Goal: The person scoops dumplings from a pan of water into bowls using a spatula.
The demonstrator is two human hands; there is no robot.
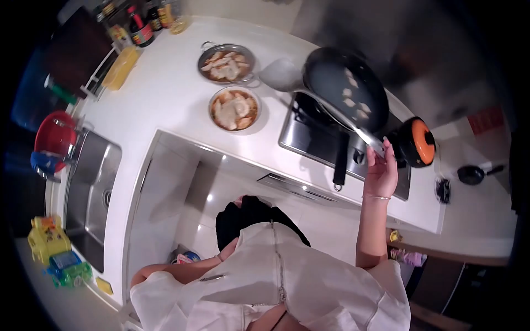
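Note:
My right hand (382,170) is closed round the handle of a long metal ladle (280,75), whose bowl hangs over the counter just left of the wok. Several pale pieces lie in the liquid inside the dark wok (378,91), which sits on the stove (314,128). Left of the ladle, a metal dish of dumplings (225,65) and a bowl of dumplings (234,109) stand on the counter. My left hand (227,248) is down by my waist, its fingers mostly hidden by my white top.
An orange-lidded black pot (418,142) stands right of the wok. At the left are a sink (94,193), a red basin (55,134) and cleaning bottles (49,238). Sauce bottles (141,32) line the back left corner. A small pan (472,175) lies far right.

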